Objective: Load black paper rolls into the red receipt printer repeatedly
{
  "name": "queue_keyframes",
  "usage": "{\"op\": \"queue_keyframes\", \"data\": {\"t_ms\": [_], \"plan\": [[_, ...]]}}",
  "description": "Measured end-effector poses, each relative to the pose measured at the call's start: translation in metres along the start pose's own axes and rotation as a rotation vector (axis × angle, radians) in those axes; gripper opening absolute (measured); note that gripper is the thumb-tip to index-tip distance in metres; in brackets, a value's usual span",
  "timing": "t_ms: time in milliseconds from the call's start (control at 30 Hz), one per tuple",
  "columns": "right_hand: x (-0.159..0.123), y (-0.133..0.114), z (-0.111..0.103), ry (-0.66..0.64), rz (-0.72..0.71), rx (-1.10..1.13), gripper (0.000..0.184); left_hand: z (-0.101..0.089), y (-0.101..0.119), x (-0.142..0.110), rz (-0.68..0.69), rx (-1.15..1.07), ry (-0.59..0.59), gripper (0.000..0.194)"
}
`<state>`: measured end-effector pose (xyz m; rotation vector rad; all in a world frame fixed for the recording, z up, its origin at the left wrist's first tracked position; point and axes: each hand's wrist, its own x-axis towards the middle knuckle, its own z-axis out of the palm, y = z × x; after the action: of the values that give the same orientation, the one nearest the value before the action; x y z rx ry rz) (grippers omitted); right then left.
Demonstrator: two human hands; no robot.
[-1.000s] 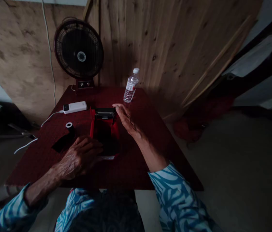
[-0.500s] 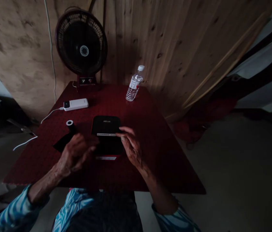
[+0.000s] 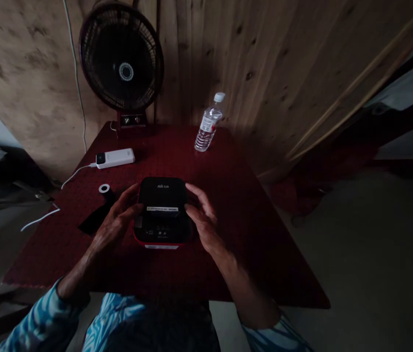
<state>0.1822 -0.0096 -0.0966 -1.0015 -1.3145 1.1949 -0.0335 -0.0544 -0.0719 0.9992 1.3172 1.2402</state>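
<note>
A small black and red label printer (image 3: 163, 234) lies on the table in front of me. White lettering marks its black lid (image 3: 162, 186), a white label strip crosses its middle, and small buttons show on the near part. My left hand (image 3: 120, 215) holds its left side, thumb on the near edge of the lid and fingers along the side. On the opposite side, my right hand (image 3: 203, 215) grips it with thumb and fingers at the right edge. Left of my left hand, a small roll with a white end (image 3: 104, 188) stands by a dark flat piece (image 3: 94, 219).
A white power bank (image 3: 115, 158) with a white cable lies at the left of the red table (image 3: 235, 195). Behind stand a fan (image 3: 121, 63) and a clear plastic bottle (image 3: 208, 124), near the wooden wall (image 3: 265, 63).
My left hand has come to the printer's left side, uncovering its near part with the buttons. My right hand has shifted from the label strip to the right edge. The view has moved slightly.
</note>
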Motion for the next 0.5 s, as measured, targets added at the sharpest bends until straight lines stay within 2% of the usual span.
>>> {"op": "queue_keyframes", "data": {"t_ms": [167,267,400,500], "plan": [[-0.004,0.003,0.004,0.041,0.135,0.093,0.041,0.004,0.009,-0.004,0.017,0.028,-0.009,0.063],[-0.005,0.000,0.007,0.058,0.166,0.137,0.042,0.003,0.004,-0.002,0.027,-0.006,-0.009,0.061],[-0.004,0.004,0.008,0.064,0.198,0.241,0.047,0.000,-0.011,0.003,-0.017,-0.212,-0.039,0.068],[-0.002,0.019,0.001,0.098,0.128,0.216,0.043,-0.004,-0.021,0.004,-0.039,-0.360,-0.002,0.066]]}}
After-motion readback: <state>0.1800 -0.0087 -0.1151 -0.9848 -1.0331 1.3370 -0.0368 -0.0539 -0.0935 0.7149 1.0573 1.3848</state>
